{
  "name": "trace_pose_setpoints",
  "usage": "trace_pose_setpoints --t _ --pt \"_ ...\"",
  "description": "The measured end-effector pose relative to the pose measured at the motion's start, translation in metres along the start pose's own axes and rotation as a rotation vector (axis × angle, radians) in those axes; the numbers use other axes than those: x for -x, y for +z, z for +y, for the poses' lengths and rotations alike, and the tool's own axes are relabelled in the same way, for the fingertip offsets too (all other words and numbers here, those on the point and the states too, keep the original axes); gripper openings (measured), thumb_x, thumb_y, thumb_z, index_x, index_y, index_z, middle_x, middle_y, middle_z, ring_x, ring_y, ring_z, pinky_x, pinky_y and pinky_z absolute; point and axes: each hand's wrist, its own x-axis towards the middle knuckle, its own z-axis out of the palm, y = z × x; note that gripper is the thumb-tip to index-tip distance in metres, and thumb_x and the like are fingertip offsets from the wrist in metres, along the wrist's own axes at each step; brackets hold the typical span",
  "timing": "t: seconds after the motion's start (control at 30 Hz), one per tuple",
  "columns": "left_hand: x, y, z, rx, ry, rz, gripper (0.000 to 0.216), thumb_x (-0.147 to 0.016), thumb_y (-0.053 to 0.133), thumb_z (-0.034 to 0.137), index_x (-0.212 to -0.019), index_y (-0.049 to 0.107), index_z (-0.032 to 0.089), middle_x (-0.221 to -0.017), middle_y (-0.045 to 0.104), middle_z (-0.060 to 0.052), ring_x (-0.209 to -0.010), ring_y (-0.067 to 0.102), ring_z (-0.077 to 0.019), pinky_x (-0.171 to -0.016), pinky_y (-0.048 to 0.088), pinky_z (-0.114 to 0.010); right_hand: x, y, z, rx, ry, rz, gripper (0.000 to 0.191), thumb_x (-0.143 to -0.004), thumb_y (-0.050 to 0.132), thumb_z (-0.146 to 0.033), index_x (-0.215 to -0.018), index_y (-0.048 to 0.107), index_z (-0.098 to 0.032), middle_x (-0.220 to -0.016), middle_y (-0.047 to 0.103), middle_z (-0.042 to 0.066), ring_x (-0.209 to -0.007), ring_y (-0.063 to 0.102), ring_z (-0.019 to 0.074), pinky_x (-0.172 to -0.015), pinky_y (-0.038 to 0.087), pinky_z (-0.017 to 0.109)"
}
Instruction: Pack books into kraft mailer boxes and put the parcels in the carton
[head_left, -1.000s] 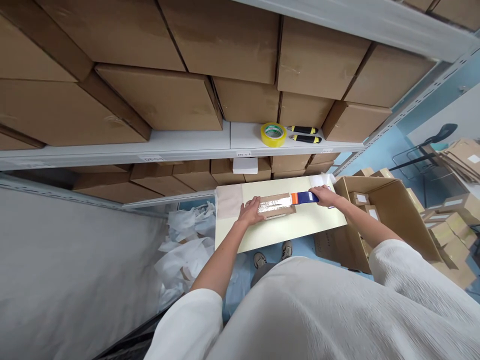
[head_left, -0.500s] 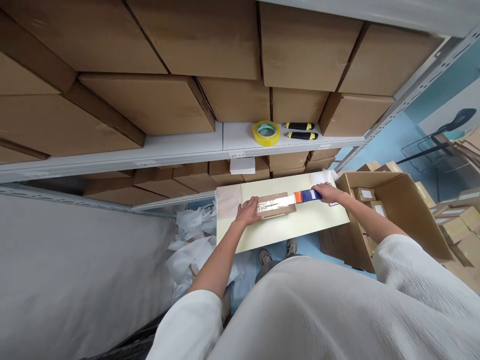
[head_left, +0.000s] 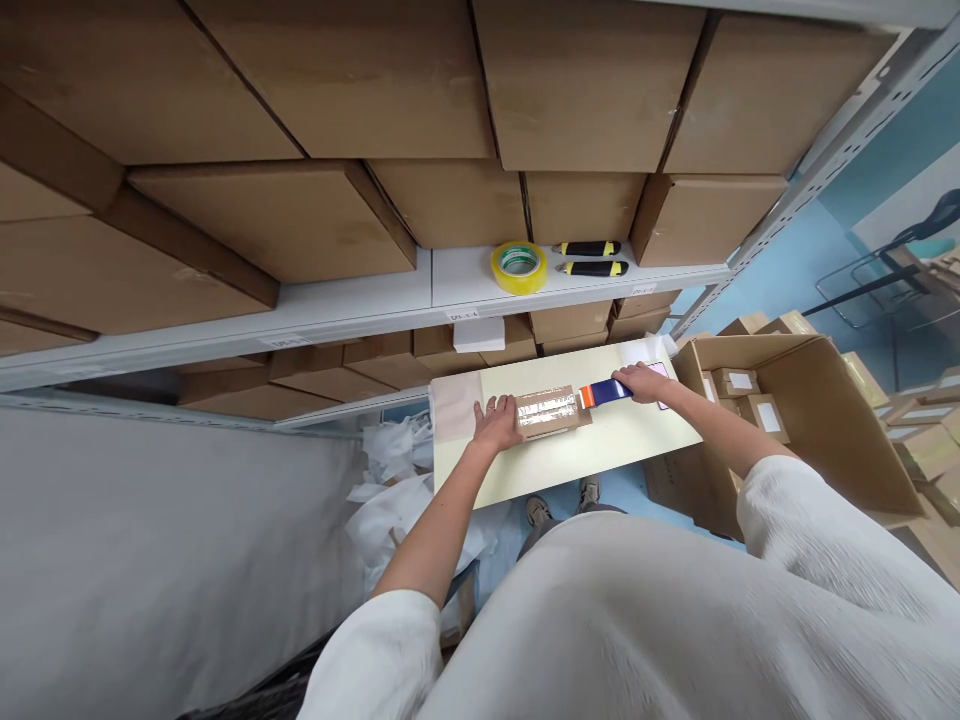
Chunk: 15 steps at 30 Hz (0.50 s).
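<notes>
A small cardboard box (head_left: pixel 551 428) with shiny clear tape along its top lies on a pale yellow board (head_left: pixel 480 475). My left hand (head_left: pixel 496 424) grips the box's left end, with its fingers over the edge. In my right hand (head_left: pixel 642 382) is a blue and orange tape dispenser (head_left: pixel 609 391), the fingers closed around its far end. The dispenser's orange head is at the box's right end; whether it touches the cardboard is hard to tell. A phone (head_left: pixel 660 372) lies partly hidden behind my right hand.
On the shelf (head_left: pixel 465 280) ahead lie a roll of yellow tape (head_left: pixel 519 267) and two utility knives (head_left: pixel 594 268), among stacked cardboard boxes (head_left: pixel 420 90). A large open carton (head_left: pixel 832 400) with small boxes stands right. White plastic wrapping (head_left: pixel 397 500) is heaped at lower left.
My right hand has moved left and slightly down, bringing the dispenser close to the box's right end. The stretch of tape between them is shorter. My left hand stays on the box.
</notes>
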Motion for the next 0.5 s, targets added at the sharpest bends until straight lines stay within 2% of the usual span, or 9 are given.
trace_pose_setpoints --t 0.1,0.23,0.3,0.37,0.5 --pt "-0.010 -0.003 0.032 -0.043 0.062 0.019 0.125 -0.078 0.081 0.042 -0.178 0.011 0.016 -0.185 0.005 -0.023 -0.171 -0.002 -0.0451 -0.135 -0.006 -0.068 0.000 0.000 -0.002 -0.008 -0.013 0.011 0.055 -0.083 0.065 -0.007 -0.137 0.057 -0.018 -0.125 0.071 0.018 -0.113 0.066 0.0335 -0.098 0.039 0.041" --pt "-0.027 0.001 0.089 0.020 0.296 0.044 0.140 -0.075 0.086 0.054 -0.178 -0.003 0.018 -0.185 -0.009 -0.019 -0.171 -0.010 -0.0394 -0.137 -0.006 -0.059 0.000 0.001 -0.005 -0.024 -0.015 0.015 0.054 -0.083 0.066 -0.007 -0.136 0.057 -0.018 -0.124 0.071 0.017 -0.113 0.065 0.0332 -0.098 0.040 0.041" --pt "-0.036 0.006 0.108 0.036 0.314 0.045 0.145 -0.074 0.087 0.057 -0.178 -0.006 0.017 -0.184 -0.011 -0.019 -0.171 -0.010 -0.0399 -0.137 -0.006 -0.060 0.000 0.002 -0.004 -0.034 -0.013 0.021 0.055 -0.083 0.067 -0.008 -0.135 0.056 -0.019 -0.125 0.070 0.017 -0.113 0.065 0.0330 -0.098 0.040 0.041" --pt "-0.043 0.013 0.116 0.029 0.261 0.041 0.144 -0.076 0.085 0.058 -0.177 -0.008 0.016 -0.185 -0.008 -0.021 -0.171 -0.007 -0.0406 -0.137 -0.005 -0.061 0.002 0.005 -0.002 -0.053 -0.008 0.028 0.054 -0.083 0.067 -0.009 -0.134 0.056 -0.019 -0.125 0.071 0.016 -0.114 0.065 0.0325 -0.099 0.040 0.040" --pt "-0.050 0.025 0.109 -0.022 0.207 0.086 0.135 -0.081 0.080 0.061 -0.178 -0.002 0.016 -0.185 0.010 -0.021 -0.172 -0.001 -0.0417 -0.138 -0.005 -0.060 0.011 0.014 0.004 -0.092 0.017 0.045 0.049 -0.084 0.068 -0.012 -0.132 0.057 -0.019 -0.122 0.072 0.016 -0.112 0.066 0.0317 -0.098 0.040 0.039"
